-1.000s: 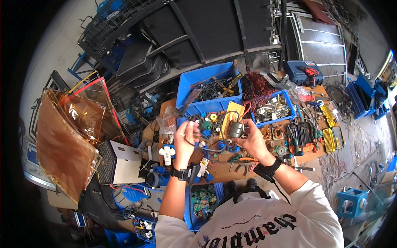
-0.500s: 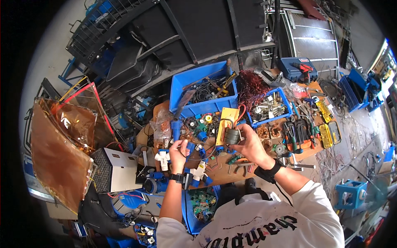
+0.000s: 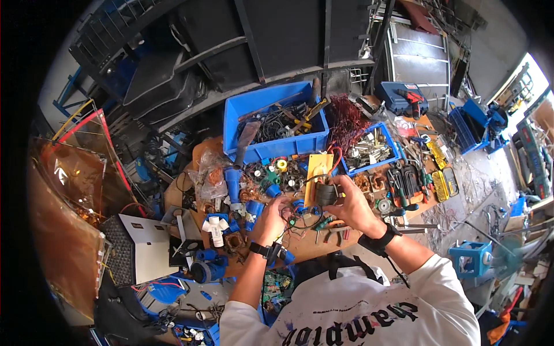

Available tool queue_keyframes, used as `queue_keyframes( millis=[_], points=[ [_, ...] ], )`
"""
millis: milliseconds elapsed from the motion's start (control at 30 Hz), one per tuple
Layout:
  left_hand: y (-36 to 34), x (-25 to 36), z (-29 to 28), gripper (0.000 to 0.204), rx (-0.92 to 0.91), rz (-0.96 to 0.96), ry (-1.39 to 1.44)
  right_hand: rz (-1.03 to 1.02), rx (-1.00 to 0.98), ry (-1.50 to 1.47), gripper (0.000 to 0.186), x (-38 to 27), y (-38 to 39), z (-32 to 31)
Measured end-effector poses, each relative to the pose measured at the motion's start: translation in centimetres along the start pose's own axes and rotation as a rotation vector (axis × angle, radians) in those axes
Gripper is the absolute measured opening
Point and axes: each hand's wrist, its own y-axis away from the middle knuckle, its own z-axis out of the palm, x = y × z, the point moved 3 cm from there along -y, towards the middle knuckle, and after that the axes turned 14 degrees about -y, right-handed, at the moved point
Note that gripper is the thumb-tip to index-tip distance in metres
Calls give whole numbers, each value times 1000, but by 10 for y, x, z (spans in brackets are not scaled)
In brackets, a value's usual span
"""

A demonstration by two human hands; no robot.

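Note:
My right hand (image 3: pixel 352 205) grips a dark olive cylindrical coil part (image 3: pixel 326 194) at the middle of the bench, against a narrow yellow board (image 3: pixel 317 167) with red and black wires. My left hand (image 3: pixel 271 219) is to its lower left, fingers curled on a thin black cable (image 3: pixel 306 226) that loops toward the coil; the fingertips are partly hidden. Around my left hand lie blue pipe fittings (image 3: pixel 253 214) and a white branched fitting (image 3: pixel 216 230). Pliers (image 3: pixel 334 232) with coloured handles lie just below the coil.
A blue bin (image 3: pixel 272 147) of cables stands behind, beside a blue tray of metal parts (image 3: pixel 370 151). Tools (image 3: pixel 407 187) and a drill on a case (image 3: pixel 413 101) are at right. A white panel (image 3: pixel 147 248) and large copper-coloured sheets (image 3: pixel 60 222) stand left; a blue stool (image 3: pixel 470 258) is lower right.
My left hand has moved rightward, closer to the coil, with the cable. The coil and right hand have shifted slightly down. The whole view has drifted left as the camera moved.

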Motion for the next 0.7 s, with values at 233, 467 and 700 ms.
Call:
queue_keyframes(
  millis=[233, 467, 700],
  points=[
    [9, -41, 8, 39, -62, 20, -172, 15, 3, 57, 57, 12, -9, 19],
    [22, -62, 38, 32, -173, -33, 153, 121, 42, 51, 55, 27, -12, 29],
    [-1, -41, 22, 31, -79, 7, 207, 143, 96, 37, 55, 30, -13, 22]
  ],
)
